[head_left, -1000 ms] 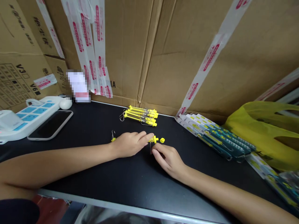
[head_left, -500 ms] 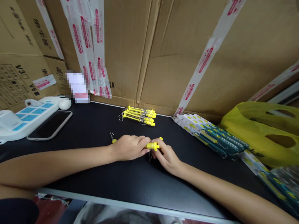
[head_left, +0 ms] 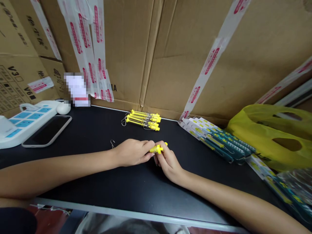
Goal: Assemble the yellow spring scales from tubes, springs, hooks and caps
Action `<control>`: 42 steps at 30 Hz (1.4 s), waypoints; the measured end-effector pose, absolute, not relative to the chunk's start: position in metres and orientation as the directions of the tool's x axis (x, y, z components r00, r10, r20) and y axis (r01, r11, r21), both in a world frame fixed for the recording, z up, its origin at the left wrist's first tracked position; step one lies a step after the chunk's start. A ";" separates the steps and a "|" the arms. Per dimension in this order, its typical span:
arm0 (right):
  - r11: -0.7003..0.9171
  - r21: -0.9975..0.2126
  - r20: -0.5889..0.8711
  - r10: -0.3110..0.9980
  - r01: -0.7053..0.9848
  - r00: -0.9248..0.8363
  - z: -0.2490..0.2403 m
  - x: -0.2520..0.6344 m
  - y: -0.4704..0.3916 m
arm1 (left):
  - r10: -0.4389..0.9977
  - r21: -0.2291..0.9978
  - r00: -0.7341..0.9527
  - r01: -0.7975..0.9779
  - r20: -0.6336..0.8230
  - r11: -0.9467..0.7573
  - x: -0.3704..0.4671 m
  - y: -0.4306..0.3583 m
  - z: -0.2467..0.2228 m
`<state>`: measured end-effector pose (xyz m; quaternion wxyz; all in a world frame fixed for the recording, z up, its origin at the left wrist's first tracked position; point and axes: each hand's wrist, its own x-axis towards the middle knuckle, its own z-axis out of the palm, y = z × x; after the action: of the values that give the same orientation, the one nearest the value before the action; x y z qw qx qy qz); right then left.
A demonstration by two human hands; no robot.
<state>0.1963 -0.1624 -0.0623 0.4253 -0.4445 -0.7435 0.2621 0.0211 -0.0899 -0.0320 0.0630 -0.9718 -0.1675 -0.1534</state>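
While the left hand (head_left: 133,152) grasps 1 yellow hooked device (head_left: 156,149) above the table (head_left: 117,188), the right hand (head_left: 170,164) has its fingers curled against the yellow end; its grip cannot be determined. 1 group of similar devices (head_left: 143,121), exact count indistinct, lies behind. 1 phone (head_left: 47,131) lies beside 1 power strip (head_left: 29,122); 1 yellow bag (head_left: 265,130) is at right.

I see dim, soft light, a pale sheen across the black table (head_left: 151,195), faint shadows under the hands, wide-angle stretching at the edges, one patch pixelated.
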 end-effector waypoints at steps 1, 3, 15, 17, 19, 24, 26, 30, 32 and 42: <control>0.451 -0.779 0.386 0.892 0.436 -0.233 -0.062 0.196 -0.162 | 0.301 -0.072 0.899 0.339 0.318 -0.938 0.021 -0.089 -0.032; 0.425 -0.791 0.361 0.905 0.440 -0.225 -0.062 0.195 -0.162 | 0.293 -0.068 0.900 0.331 0.322 -0.941 0.020 -0.088 -0.032; 0.377 -0.850 0.315 0.924 0.369 -0.219 -0.061 0.192 -0.161 | 0.372 0.035 0.894 0.376 0.249 -0.926 0.019 -0.090 -0.027; 0.368 -0.853 0.312 0.928 0.371 -0.203 -0.062 0.192 -0.160 | 0.404 0.093 0.892 0.393 0.201 -0.915 0.020 -0.089 -0.024; 0.347 -0.868 0.296 0.936 0.356 -0.190 -0.063 0.193 -0.158 | 0.428 0.150 0.890 0.407 0.158 -0.901 0.020 -0.088 -0.021; 0.295 -0.893 0.251 0.953 0.340 -0.169 -0.061 0.192 -0.156 | 0.457 0.234 0.880 0.421 0.128 -0.876 0.019 -0.086 -0.019; 0.285 -0.901 0.244 0.956 0.327 -0.162 -0.060 0.192 -0.156 | 0.460 0.280 0.878 0.412 0.131 -0.867 0.019 -0.085 -0.020; 0.279 -0.925 0.249 0.958 0.259 -0.141 -0.060 0.190 -0.156 | 0.464 0.405 0.874 0.376 0.142 -0.833 0.019 -0.082 -0.021; 0.277 -0.938 0.254 0.959 0.208 -0.130 -0.060 0.189 -0.156 | 0.468 0.460 0.872 0.361 0.141 -0.811 0.020 -0.081 -0.021; 0.148 -0.989 0.146 0.981 0.006 -0.128 -0.059 0.186 -0.151 | 0.512 0.639 0.846 0.315 0.146 -0.702 0.027 -0.088 -0.027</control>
<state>0.1856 -0.1509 -0.0586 0.4987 -0.4327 -0.5704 0.4885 0.0268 -0.0877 -0.0274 -0.3121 -0.9087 -0.2275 -0.1582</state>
